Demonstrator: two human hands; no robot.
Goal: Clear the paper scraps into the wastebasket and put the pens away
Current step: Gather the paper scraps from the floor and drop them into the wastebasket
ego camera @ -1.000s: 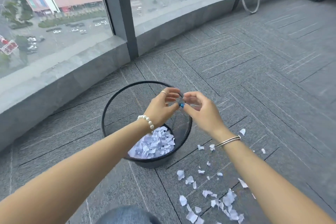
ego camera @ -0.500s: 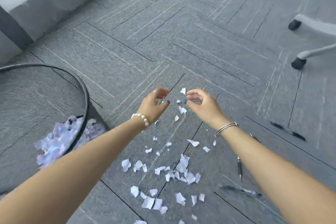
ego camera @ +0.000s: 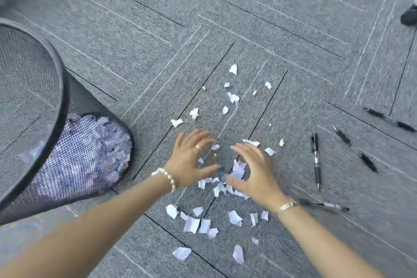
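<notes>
Several white paper scraps (ego camera: 238, 170) lie scattered on the grey carpet. My left hand (ego camera: 191, 158) and my right hand (ego camera: 255, 171) hover over the middle of the pile, both open with fingers spread, palms facing each other and holding nothing. The black mesh wastebasket (ego camera: 57, 97) stands at the left, with torn paper showing through its wall. Several black pens lie to the right of the scraps: one pen (ego camera: 316, 158) points toward me, another pen (ego camera: 325, 205) lies partly under my right wrist, and more pens (ego camera: 354, 149) rest farther right.
A dark chair caster (ego camera: 409, 17) shows at the right edge. A grey ledge base runs along the top left corner. Carpet tiles stretch bare toward the top of the view.
My view swung right and down, away from the wastebasket. Both hands dropped from above the basket to the scrap pile and spread open. The small blue item between my fingers is gone from view.
</notes>
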